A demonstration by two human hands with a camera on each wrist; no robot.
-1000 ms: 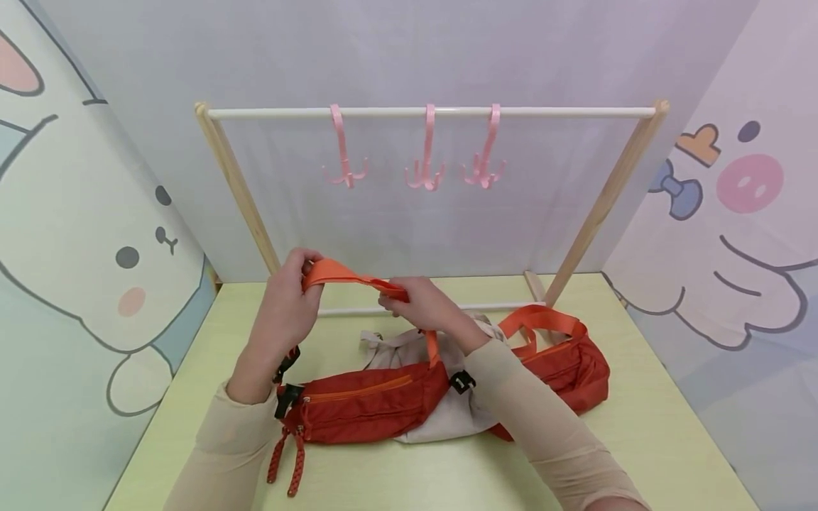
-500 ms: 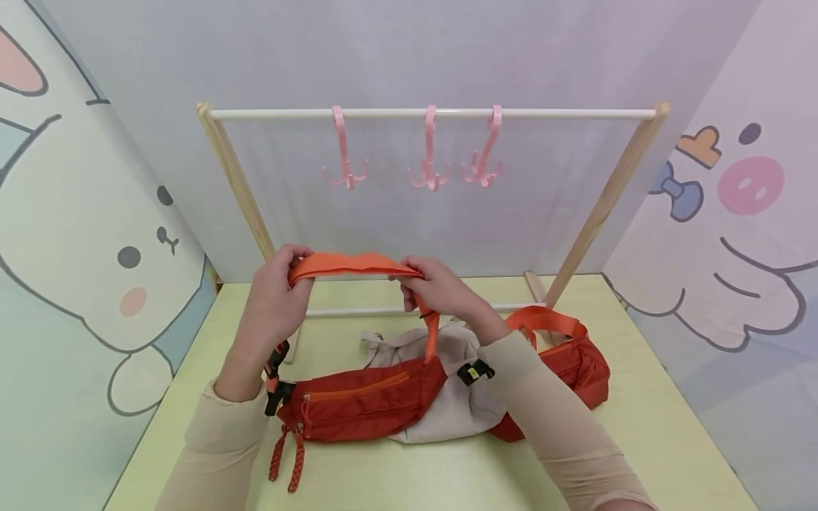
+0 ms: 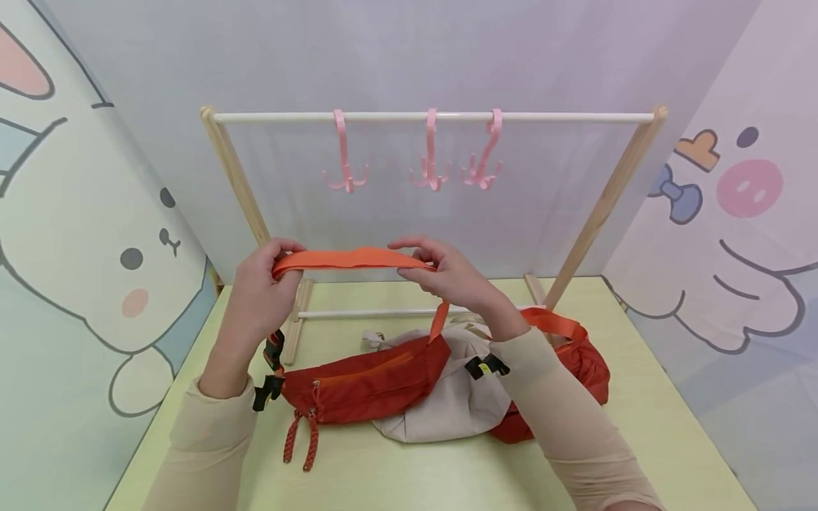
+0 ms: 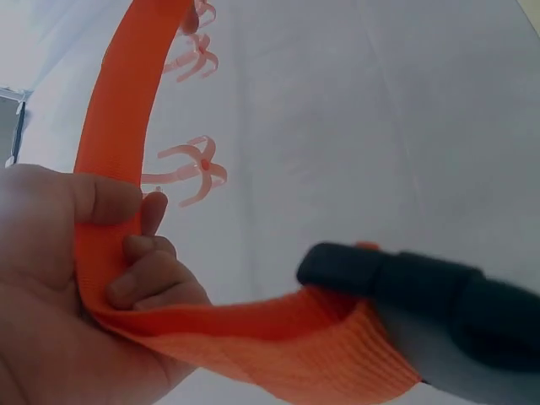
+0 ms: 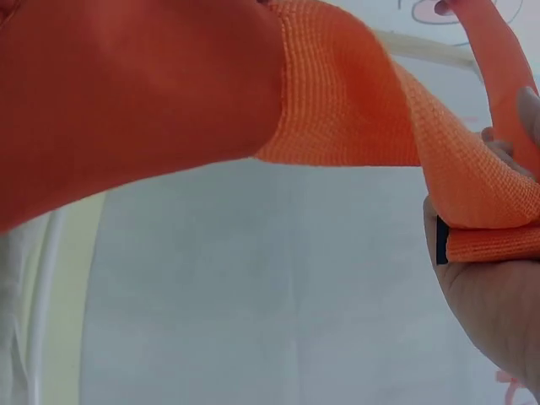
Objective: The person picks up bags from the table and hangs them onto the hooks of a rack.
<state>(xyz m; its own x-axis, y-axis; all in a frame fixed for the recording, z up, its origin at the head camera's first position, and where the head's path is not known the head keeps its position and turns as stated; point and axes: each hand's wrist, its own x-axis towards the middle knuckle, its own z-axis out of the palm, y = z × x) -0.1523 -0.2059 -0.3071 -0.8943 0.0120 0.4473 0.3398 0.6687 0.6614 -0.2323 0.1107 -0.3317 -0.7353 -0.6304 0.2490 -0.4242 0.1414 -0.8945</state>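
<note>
A red waist bag (image 3: 377, 383) with braided zip pulls hangs tilted below its orange strap (image 3: 348, 259), overlapping a beige bag (image 3: 441, 419) in the head view. My left hand (image 3: 258, 291) grips the strap's left part, thumb and curled fingers on the webbing in the left wrist view. At the strap's right part, my right hand (image 3: 456, 280) pinches it between thumb and fingers, index finger stretched out above. The span between both hands is nearly level. Black buckles (image 3: 268, 392) dangle near the left forearm. Part of the strap under the right hand is hidden.
Behind stands a wooden rack with a white top bar (image 3: 556, 117). Three pink multi-prong hooks (image 3: 346, 160) hang from it. A second red bag (image 3: 591, 365) with an orange strap lies right of the beige bag, partly behind my right sleeve. The table (image 3: 664, 440) is pale yellow.
Both hands have risen and moved apart, drawing the strap straighter. The right hand has shifted right along it. The red waist bag has lifted slightly and tilted, its right end higher.
</note>
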